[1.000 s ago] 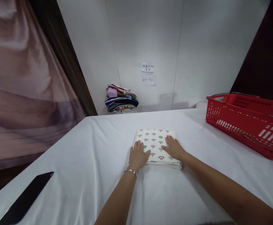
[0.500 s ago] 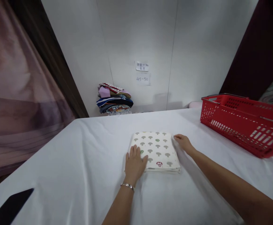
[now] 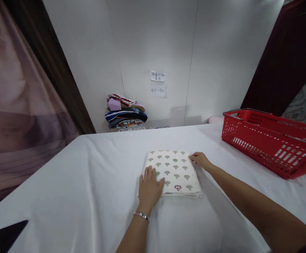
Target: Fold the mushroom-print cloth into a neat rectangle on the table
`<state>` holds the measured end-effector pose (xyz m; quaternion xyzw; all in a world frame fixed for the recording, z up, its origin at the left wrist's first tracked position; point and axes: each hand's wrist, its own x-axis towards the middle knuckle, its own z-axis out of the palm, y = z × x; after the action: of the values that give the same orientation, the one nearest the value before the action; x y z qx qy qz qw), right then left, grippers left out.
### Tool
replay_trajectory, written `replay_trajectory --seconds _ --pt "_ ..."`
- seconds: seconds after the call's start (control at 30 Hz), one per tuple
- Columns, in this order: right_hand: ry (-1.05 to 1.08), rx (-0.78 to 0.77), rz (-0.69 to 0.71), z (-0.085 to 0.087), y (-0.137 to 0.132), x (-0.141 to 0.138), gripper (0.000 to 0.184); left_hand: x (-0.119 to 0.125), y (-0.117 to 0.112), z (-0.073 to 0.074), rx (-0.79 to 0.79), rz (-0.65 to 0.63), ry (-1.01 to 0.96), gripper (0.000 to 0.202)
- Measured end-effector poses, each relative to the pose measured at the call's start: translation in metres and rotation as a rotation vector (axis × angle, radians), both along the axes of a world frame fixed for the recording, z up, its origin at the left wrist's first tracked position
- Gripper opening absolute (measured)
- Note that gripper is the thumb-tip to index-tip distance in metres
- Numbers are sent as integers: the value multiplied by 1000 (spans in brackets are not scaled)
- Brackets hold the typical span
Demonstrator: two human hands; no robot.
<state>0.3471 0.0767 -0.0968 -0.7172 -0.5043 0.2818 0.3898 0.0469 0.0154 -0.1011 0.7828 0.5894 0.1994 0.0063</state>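
Observation:
A folded white cloth with a mushroom print (image 3: 174, 169) lies flat in the middle of a table covered by a white sheet (image 3: 90, 182). My left hand (image 3: 150, 188) rests flat on the cloth's near left corner, fingers spread; a bracelet is on its wrist. My right hand (image 3: 200, 160) touches the cloth's far right corner, fingers curled at the edge, and I cannot see if they pinch it.
A red plastic basket (image 3: 271, 140) stands at the right side of the table. A stack of folded clothes (image 3: 126, 112) sits against the white wall behind the table, under two paper notes (image 3: 157, 83). A dark flat object (image 3: 2, 237) lies at the near left edge.
My right hand slid off the top of the cloth to its far right corner. My left hand stayed on the near left part. The view shifted slightly right.

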Motion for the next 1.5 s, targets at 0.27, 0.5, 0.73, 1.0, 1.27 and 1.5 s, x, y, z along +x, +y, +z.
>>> replay_trajectory --seconds 0.27,0.5,0.73,1.0,1.27,1.5 --pt "-99 19 -8 5 3 -4 25 0 -1 1 -7 1 5 51" --pt "-74 32 -15 -2 5 -7 20 0 -1 2 -7 -2 -9 50" --pt "89 56 -76 1 0 -1 18 0 -2 3 -25 -5 -9 50" --pt "190 -23 -62 -7 -4 -4 19 -1 -2 0 -12 -1 7 51" --pt "130 -47 -83 3 7 -7 34 0 -4 2 -14 5 42 51" --pt "36 -4 -123 3 18 0 25 0 -4 3 -17 2 48 51"
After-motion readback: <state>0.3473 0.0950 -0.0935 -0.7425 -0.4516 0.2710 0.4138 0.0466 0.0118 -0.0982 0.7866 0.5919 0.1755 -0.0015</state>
